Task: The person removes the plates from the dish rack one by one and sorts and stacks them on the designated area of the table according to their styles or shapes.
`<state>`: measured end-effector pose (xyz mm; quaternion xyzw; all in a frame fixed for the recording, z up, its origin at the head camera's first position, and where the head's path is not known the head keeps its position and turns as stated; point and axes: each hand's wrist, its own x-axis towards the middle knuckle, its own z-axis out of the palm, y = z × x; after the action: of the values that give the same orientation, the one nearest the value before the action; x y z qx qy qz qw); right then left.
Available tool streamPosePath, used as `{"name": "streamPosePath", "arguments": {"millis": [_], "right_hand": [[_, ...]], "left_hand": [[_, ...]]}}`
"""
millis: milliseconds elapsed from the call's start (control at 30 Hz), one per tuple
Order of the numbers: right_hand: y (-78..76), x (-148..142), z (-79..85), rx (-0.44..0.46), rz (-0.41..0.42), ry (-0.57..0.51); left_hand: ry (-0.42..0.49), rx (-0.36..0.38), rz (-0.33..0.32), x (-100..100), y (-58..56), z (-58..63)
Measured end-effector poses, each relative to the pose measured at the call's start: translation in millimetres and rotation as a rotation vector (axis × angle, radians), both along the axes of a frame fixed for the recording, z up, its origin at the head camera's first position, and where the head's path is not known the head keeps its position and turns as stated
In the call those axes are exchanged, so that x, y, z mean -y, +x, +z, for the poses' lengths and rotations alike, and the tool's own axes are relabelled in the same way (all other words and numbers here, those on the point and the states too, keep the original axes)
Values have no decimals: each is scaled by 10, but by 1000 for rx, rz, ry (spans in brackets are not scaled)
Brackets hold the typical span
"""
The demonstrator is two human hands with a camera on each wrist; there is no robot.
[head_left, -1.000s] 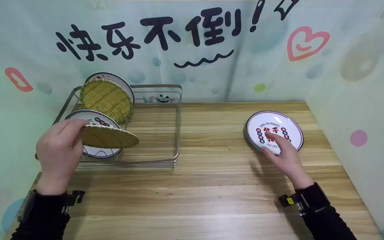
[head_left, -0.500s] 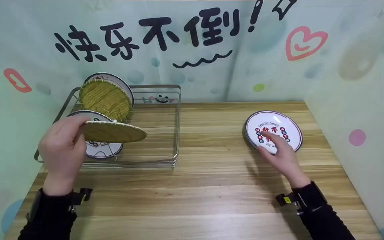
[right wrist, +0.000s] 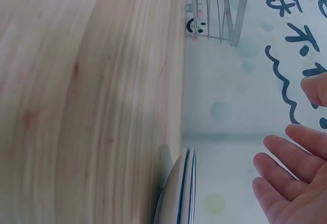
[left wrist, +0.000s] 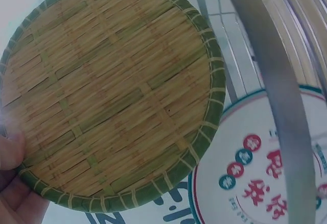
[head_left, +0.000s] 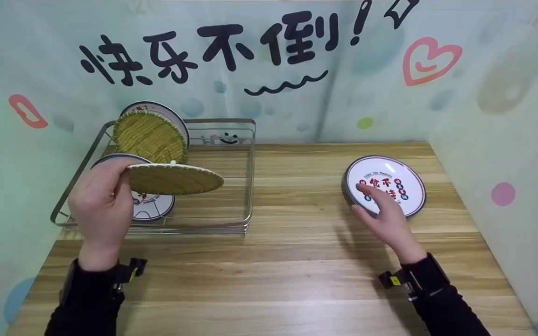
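Note:
My left hand [head_left: 103, 210] pinches the rim of a round woven bamboo tray [head_left: 175, 179], held nearly flat above the front left of the wire rack. In the left wrist view the tray's weave [left wrist: 112, 96] and green binding face the camera. Behind it a white printed plate [head_left: 156, 207] leans in the rack, partly hidden. Farther back, a second bamboo tray [head_left: 147, 135] stands against another white plate [head_left: 173, 116]. My right hand [head_left: 388, 224] hovers over the near side of stacked white plates [head_left: 407, 175]; in the right wrist view its fingers [right wrist: 288, 168] are spread and grip nothing.
The metal wire rack [head_left: 252, 182] stands at the table's left, near the back wall. A printed cloth [head_left: 297, 112] covers the walls behind and at both sides. Wooden tabletop [head_left: 292, 261] lies between the rack and the plate stack.
My left hand has moved right with the bamboo tray, raising it slightly and levelling it. My right hand has shifted a little left over the plates, which stay put.

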<state>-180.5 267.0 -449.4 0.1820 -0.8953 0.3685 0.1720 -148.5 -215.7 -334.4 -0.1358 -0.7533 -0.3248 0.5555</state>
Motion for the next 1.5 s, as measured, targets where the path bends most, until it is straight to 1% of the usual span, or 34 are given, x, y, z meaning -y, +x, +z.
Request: {"name": "streamPosePath", "arguments": {"millis": [167, 300, 400, 567, 800, 967, 1167, 1300, 1400, 1500], "right_hand": [[-17, 70, -9, -24, 7, 1], [-24, 115, -21, -25, 12, -7], [-31, 149, -28, -30, 22, 0], [-34, 205, -33, -64, 44, 1], [-26, 313, -6, -41, 88, -28], [-25, 405, 15, -31, 101, -39], [-16, 522, 35, -39, 137, -54], [-7, 607, 46, -61, 170, -64], [-6, 672, 59, -89, 189, -71], [-4, 741, 70, -124, 209, -84]], "left_hand": [[22, -6, -35, -51, -61, -33], [25, -13, -55, -98, -105, -54], [34, -19, -57, -140, -121, -70], [43, -21, -54, -216, -136, -91], [64, -7, -85, -300, -178, -145], [92, -13, -120, -385, -221, -171], [120, -19, -180, -507, -237, -137], [132, -12, -233, -579, -247, -130], [134, -14, -255, -631, -261, -136], [140, -18, -263, -683, -280, -142]]}}
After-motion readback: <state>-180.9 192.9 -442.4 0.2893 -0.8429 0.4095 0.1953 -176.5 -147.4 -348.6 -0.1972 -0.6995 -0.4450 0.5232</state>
